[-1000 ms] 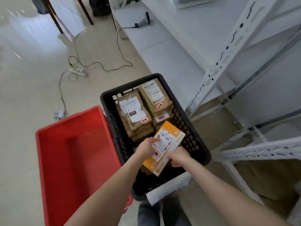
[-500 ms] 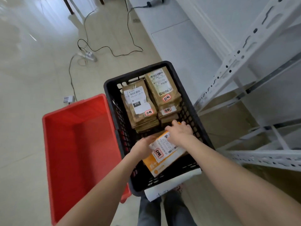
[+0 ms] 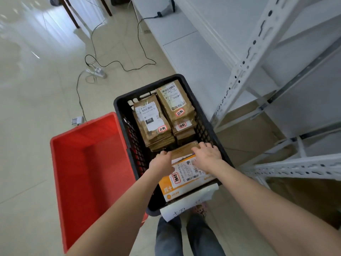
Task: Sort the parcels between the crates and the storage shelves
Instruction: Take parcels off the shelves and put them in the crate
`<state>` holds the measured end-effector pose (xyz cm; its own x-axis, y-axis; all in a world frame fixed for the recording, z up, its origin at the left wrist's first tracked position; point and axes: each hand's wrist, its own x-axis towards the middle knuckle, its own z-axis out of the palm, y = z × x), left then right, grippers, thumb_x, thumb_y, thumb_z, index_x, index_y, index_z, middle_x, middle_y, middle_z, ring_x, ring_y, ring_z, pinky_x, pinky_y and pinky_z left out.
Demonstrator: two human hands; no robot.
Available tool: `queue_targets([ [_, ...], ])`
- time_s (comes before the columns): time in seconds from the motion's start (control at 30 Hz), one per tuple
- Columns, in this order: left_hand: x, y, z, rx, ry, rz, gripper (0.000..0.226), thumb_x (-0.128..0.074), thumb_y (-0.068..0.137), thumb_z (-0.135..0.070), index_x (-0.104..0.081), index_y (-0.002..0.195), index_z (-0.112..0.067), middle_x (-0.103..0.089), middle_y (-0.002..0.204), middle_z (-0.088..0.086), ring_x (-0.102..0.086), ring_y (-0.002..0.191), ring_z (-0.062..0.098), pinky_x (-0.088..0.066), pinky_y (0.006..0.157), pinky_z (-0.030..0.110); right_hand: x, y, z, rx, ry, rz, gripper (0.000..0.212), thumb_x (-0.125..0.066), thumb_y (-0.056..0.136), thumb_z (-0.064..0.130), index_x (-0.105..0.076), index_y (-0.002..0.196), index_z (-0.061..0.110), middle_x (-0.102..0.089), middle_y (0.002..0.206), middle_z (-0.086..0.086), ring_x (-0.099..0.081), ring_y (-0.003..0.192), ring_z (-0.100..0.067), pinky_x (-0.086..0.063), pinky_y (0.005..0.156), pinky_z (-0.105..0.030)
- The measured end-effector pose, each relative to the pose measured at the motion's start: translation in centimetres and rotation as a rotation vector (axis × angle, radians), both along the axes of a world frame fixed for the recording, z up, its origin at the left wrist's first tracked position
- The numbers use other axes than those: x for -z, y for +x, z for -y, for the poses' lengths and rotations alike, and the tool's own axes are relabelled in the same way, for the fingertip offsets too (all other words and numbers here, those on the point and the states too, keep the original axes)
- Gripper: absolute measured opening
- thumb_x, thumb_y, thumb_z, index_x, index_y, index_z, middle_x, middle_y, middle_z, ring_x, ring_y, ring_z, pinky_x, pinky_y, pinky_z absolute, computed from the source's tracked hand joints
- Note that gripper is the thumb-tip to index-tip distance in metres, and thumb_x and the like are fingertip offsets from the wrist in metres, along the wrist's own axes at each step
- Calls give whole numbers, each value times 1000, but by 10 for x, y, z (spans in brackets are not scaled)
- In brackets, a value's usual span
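A black crate (image 3: pixel 120 106) stands on the floor and holds two stacks of brown parcels (image 3: pixel 153 122) at its far end. An orange and white parcel (image 3: pixel 184 180) lies flat in the near end, on top of other brown parcels (image 3: pixel 184 150). My left hand (image 3: pixel 161 164) touches the orange parcel's left edge. My right hand (image 3: pixel 207 156) lies flat with spread fingers on its far end and on the brown parcel beneath. A red crate (image 3: pixel 88 163) with nothing in it stands to the left of the black one.
White metal storage shelves (image 3: pixel 245 67) rise at the right, close to the black crate. Cables and a power strip (image 3: pixel 96 72) lie on the tiled floor beyond. A paper label (image 3: pixel 186 204) hangs on the black crate's near rim, above my feet.
The orange parcel was held tilted above the crate by both hands; it has come down flat into the near end. My right hand moved from its edge onto its top.
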<state>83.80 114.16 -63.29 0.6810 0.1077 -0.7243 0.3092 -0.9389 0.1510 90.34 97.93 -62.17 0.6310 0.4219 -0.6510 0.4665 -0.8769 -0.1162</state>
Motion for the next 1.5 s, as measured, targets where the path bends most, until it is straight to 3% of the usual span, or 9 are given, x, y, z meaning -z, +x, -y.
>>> queue_targets([
  [0.27, -53, 35, 46, 315, 105, 236, 69, -64, 86, -24, -29, 145, -18, -34, 143, 8, -38, 130, 27, -45, 90, 38, -49, -9, 31, 278, 74, 185, 45, -50, 91, 23, -43, 135, 23, -37, 141, -7, -31, 133, -27, -32, 106, -41],
  [0.47, -87, 40, 89, 560, 46, 336, 71, -59, 87, -17, -24, 148, -18, -26, 151, 9, -34, 135, 28, -47, 94, 39, -91, -45, 76, 533, 26, 273, 48, -56, 92, 32, -41, 137, 22, -36, 142, -8, -29, 134, -28, -32, 108, -43],
  [0.73, -129, 10, 185, 965, 0, 459, 55, -59, 87, -16, -35, 136, -15, -36, 137, 8, -41, 124, 27, -45, 91, 37, -138, -141, 153, 919, -38, 394, 43, -54, 91, 24, -45, 134, 22, -39, 139, -5, -34, 131, -26, -34, 106, -41],
  [0.93, -164, -50, 281, 1224, -80, 584, 65, -58, 89, -19, -26, 145, -16, -28, 147, 9, -39, 129, 29, -47, 94, 41, -178, -229, 223, 1126, -146, 460, 50, -57, 89, 25, -42, 136, 21, -36, 142, -9, -32, 134, -29, -34, 105, -42],
  [1.1, -190, -120, 359, 1372, -174, 666, 67, -63, 84, -18, -30, 143, -16, -32, 143, 8, -41, 126, 27, -45, 94, 39, -202, -319, 275, 1294, -189, 563, 66, -60, 88, 29, -27, 145, 23, -33, 145, -10, -34, 133, -30, -34, 106, -44],
  [1.23, -211, -196, 421, 1465, -228, 695, 67, -64, 84, -24, -30, 141, -16, -34, 140, 8, -43, 124, 28, -48, 89, 39, -216, -403, 322, 1407, -192, 607, 61, -62, 86, 35, -36, 140, 22, -36, 141, -9, -32, 133, -30, -32, 108, -43],
  [1.4, -237, -308, 493, 1564, -301, 742, 65, -63, 85, -28, -31, 141, -21, -30, 146, 7, -39, 129, 29, -46, 97, 45, -233, -512, 387, 1512, -230, 679, 55, -58, 89, 37, -38, 139, 25, -36, 141, -7, -31, 134, -28, -31, 108, -42],
  [1.5, -251, -373, 530, 1644, -332, 771, 66, -60, 87, -27, -27, 143, -18, -29, 147, 9, -39, 129, 28, -45, 96, 41, -242, -576, 421, 1570, -259, 682, 54, -58, 88, 38, -38, 136, 25, -37, 138, -5, -32, 131, -27, -32, 106, -41],
])
